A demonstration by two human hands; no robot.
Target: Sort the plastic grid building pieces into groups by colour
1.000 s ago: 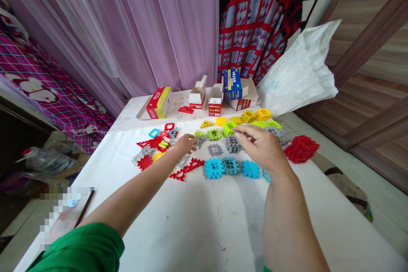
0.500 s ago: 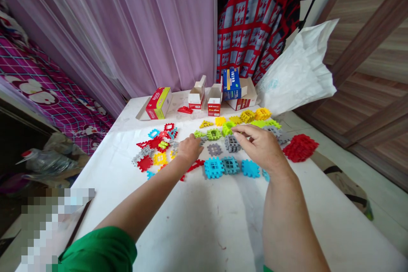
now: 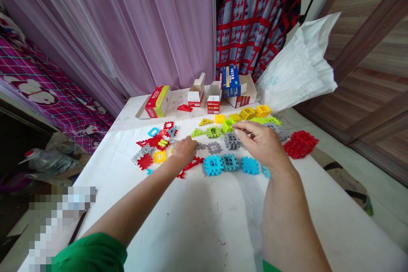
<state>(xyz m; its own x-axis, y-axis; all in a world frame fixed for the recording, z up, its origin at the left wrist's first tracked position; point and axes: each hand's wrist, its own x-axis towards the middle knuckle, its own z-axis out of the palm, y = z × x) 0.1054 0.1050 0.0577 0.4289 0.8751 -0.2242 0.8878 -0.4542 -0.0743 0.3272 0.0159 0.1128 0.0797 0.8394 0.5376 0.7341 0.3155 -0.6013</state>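
Note:
My left hand (image 3: 185, 149) is over the table among interlocking plastic pieces, its fingers curled down and mostly hidden by its back. A lime triangle piece (image 3: 197, 132) lies just past its fingertips, grey pieces (image 3: 200, 146) to its right and a red frame piece (image 3: 193, 164) below. Thumb and index finger of my right hand (image 3: 259, 139) are closed at the right edge of a lime green block (image 3: 227, 126). Beneath that hand stands a grey block (image 3: 232, 140). Another lime green block (image 3: 213, 131) sits to the left.
Nearer me are blue blocks (image 3: 213, 165); yellow pieces (image 3: 247, 113) line the far side. A mixed pile with red pieces (image 3: 145, 161) lies left, a red stack (image 3: 301, 144) right. Small cartons (image 3: 213, 97) and a white bag (image 3: 299, 66) stand at the back of the table (image 3: 191, 221).
My left hand has drawn back to the left and slightly down, uncovering the lime triangle piece. My right hand stays at the lime green block.

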